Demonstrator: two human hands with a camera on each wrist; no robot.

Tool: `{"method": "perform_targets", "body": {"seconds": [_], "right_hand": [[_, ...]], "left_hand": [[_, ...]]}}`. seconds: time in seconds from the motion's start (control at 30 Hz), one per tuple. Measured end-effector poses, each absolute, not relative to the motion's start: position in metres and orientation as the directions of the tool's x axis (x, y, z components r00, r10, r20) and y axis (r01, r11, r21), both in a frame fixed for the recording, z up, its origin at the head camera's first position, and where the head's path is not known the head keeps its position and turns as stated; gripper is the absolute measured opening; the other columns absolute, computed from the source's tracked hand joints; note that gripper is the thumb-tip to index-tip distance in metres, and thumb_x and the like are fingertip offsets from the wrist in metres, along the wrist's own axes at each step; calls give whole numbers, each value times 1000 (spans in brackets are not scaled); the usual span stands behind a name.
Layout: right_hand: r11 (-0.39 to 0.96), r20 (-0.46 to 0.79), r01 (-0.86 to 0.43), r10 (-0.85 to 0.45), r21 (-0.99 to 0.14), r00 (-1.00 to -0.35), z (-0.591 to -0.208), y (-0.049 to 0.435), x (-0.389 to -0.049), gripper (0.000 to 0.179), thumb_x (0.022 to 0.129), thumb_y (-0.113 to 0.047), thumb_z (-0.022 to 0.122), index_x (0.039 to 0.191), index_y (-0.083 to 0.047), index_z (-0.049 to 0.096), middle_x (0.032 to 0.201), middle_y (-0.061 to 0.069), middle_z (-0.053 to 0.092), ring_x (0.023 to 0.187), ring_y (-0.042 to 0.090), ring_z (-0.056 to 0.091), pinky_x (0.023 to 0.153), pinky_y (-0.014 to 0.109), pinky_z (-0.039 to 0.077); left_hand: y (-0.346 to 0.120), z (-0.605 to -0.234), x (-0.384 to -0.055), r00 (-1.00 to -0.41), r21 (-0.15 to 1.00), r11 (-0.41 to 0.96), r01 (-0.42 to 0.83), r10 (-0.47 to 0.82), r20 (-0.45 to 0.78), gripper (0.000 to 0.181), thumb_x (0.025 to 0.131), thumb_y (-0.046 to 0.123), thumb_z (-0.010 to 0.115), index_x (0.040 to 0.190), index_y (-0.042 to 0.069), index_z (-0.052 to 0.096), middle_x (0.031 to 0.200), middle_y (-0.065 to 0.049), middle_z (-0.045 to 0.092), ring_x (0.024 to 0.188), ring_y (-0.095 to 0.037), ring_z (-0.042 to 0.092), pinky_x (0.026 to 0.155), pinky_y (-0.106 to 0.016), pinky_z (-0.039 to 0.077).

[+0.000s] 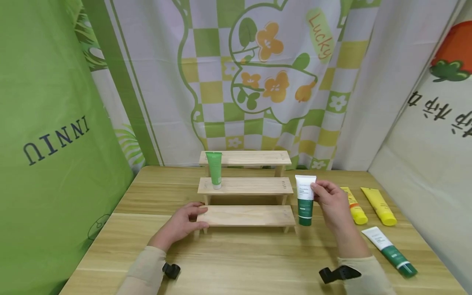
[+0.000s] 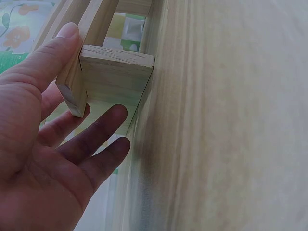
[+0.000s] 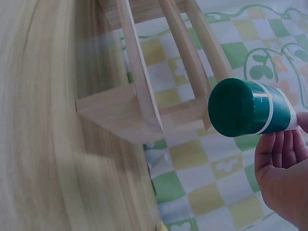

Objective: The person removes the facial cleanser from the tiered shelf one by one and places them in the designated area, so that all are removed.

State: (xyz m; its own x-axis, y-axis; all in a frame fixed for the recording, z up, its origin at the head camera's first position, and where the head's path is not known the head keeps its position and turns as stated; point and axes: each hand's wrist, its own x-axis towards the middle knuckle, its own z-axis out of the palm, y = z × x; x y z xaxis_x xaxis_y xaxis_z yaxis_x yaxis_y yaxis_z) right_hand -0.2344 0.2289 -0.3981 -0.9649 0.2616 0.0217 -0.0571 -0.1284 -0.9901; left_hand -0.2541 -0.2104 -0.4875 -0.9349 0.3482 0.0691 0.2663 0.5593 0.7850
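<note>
A three-step wooden display stand [image 1: 250, 215] stands on the table. My left hand [image 1: 178, 224] grips the left end of its lowest board, the thumb on one side and a finger on the other; the remaining fingers are spread loosely below in the left wrist view. Beside the stand's right end, my right hand [image 1: 334, 207] pinches a white-and-green squeeze tube [image 1: 305, 201] by its right edge, held up with the dark green cap [image 3: 233, 108] downward. A light green tube [image 1: 215, 170] stands upright on the left of the middle step.
To the right on the table [image 1: 236, 262] lie two yellow tubes [image 1: 380, 206], one partly hidden behind my right hand, and another white-and-green tube [image 1: 390, 252]. A patterned curtain [image 1: 258, 131] hangs behind the stand, with fabric at both sides.
</note>
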Motion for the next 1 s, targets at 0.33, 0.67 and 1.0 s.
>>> {"method": "perform_targets", "body": {"seconds": [0.33, 0.67, 1.0], "right_hand": [[-89, 56, -79, 235, -993, -970, -409, 243, -232, 13, 92, -16, 72, 92, -5, 64, 88, -1, 63, 75, 11, 61, 71, 23, 53], [46, 33, -24, 206, -999, -978, -419, 263, -226, 23, 93, -23, 70, 100, -2, 63, 86, -4, 62, 76, 9, 59, 70, 23, 53], [254, 19, 25, 167, -967, -986, -435, 285, -216, 37, 96, -25, 66, 109, 9, 59, 88, -4, 61, 77, 8, 60, 70, 25, 54]], "left_hand": [[-210, -487, -253, -933, 770, 572, 283, 351, 83, 65, 80, 45, 80, 132, 10, 64, 144, -9, 49, 131, -33, 44, 106, -50, 36], [-209, -485, -252, -934, 772, 572, 278, 347, 79, 65, 80, 45, 80, 132, 10, 64, 144, -8, 49, 132, -33, 44, 106, -50, 35], [-208, -482, -251, -934, 778, 567, 270, 351, 68, 64, 80, 44, 80, 132, 9, 64, 144, -9, 48, 132, -34, 43, 107, -50, 35]]}}
